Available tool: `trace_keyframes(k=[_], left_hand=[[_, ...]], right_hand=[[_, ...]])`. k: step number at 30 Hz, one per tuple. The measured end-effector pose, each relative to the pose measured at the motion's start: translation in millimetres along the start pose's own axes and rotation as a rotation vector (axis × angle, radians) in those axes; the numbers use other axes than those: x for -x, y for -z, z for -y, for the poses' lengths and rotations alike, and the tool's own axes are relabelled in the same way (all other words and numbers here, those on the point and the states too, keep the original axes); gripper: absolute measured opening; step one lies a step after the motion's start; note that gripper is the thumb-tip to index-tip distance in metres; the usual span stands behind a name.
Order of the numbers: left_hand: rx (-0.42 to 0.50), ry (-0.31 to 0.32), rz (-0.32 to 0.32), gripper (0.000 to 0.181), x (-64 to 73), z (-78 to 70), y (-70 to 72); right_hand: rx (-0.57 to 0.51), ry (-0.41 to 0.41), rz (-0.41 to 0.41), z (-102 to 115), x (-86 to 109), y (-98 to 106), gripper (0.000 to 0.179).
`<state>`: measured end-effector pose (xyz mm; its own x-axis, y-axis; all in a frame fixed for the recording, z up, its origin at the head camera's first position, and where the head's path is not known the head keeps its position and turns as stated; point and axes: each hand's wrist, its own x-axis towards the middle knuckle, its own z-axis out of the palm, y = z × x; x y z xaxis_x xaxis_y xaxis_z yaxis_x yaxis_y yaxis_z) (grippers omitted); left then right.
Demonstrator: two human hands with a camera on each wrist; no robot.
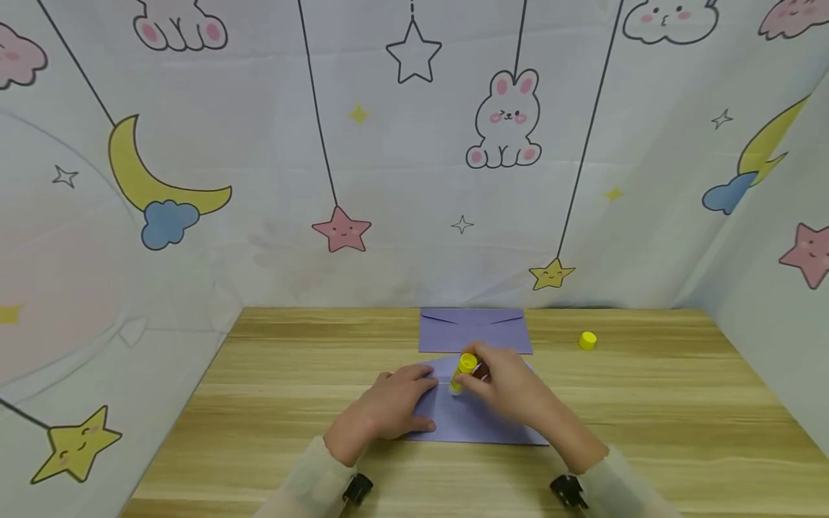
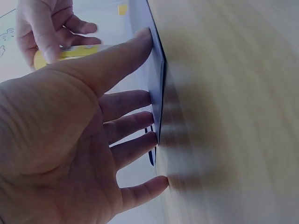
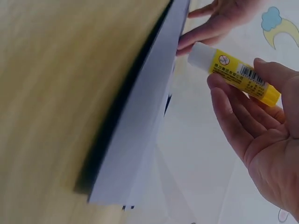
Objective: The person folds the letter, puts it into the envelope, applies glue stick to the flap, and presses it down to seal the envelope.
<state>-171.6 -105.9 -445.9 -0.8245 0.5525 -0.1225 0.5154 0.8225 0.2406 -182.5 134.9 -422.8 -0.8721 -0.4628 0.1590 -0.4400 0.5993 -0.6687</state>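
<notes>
In the head view a purple envelope (image 1: 479, 424) lies on the wooden table. My left hand (image 1: 396, 403) rests on its left side with fingers spread; in the left wrist view the thumb and fingertips (image 2: 145, 39) press along its edge. My right hand (image 1: 512, 381) pinches a yellow glue stick (image 1: 464, 372) between thumb and fingers. The stick is tilted, its white end down at the upper part of the envelope. In the right wrist view the glue stick (image 3: 240, 74) shows a barcode label, and its white end points toward the envelope (image 3: 135, 116).
A second purple envelope (image 1: 475, 336) lies behind, against the back curtain. The yellow cap (image 1: 587, 340) stands at the back right of the table (image 1: 291, 403). A white curtain (image 1: 401, 158) printed with stars, moons and rabbits encloses the table's back and sides.
</notes>
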Motion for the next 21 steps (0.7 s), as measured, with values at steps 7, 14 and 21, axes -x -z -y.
trace_keyframes(k=[7,14,21], left_hand=[[0.021,-0.002,-0.007,0.073,-1.0,0.2,-0.6],[0.029,-0.012,-0.007,0.074,-3.6,-0.1,0.8],[0.029,-0.041,-0.041,0.074,-10.8,3.3,1.7]], right_hand=[[-0.080,-0.042,-0.171,-13,6.7,19,0.025],[-0.365,-0.136,-0.210,-21,12.4,31,0.032],[-0.565,-0.170,-0.227,-21,12.6,37,0.029]])
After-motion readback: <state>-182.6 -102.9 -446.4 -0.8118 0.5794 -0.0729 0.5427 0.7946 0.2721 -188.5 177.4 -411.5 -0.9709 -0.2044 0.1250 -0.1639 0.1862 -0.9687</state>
